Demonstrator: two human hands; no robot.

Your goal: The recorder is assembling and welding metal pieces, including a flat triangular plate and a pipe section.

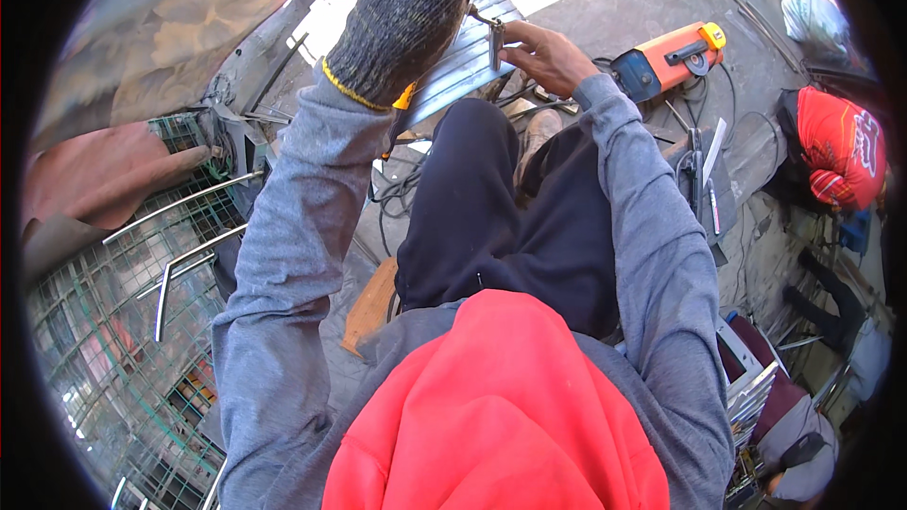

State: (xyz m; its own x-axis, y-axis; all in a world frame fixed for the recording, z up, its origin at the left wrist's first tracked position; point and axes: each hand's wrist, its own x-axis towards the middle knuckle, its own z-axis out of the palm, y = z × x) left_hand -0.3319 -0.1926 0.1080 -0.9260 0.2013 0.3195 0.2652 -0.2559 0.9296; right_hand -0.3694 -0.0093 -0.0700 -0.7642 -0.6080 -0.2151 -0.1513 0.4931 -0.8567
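Observation:
My left hand [408, 14] is raised at the top, in a dark grey knit glove with a yellow cuff. Its fingers curl away, and their undersides are hidden. Below the cuff shows part of an orange and black thing [403, 100]. At the right, my bare right hand [546, 57] pinches a small, upright grey metal piece [496, 45] between thumb and fingers. A short dark bent rod [482, 15] runs from beside the glove to the top of that piece. Beneath both hands lie ribbed, silvery metal lengths [463, 71].
An orange and blue welding machine [666, 61] stands right of my right hand, with dark cables [694, 99] around it. Green wire mesh [123, 274] and bent metal bars [184, 260] are at the left. A person in red [841, 146] is at the far right.

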